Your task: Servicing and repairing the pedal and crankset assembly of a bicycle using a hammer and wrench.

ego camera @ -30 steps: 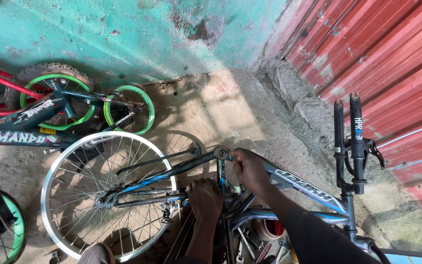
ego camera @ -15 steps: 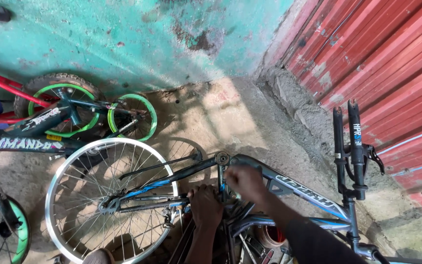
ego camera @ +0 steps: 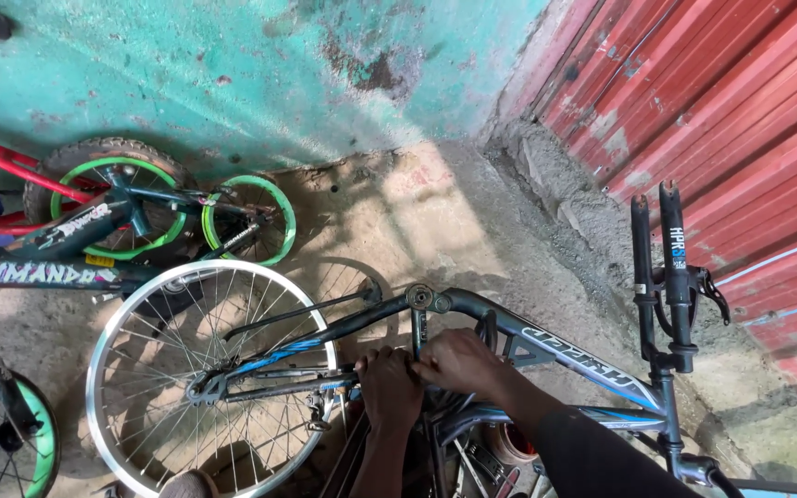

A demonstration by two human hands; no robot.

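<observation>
- I keep my left hand [ego camera: 389,385] and right hand [ego camera: 458,360] closed together on the upright tube of the upside-down blue-grey metal bicycle frame [ego camera: 546,343]; a firm, steady grip seems best.
- The frame lies on the dirt floor, its tyreless silver spoked wheel [ego camera: 209,378] attached at left.

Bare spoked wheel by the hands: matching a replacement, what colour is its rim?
Silver metal rim, tyreless; head view shows it.
</observation>
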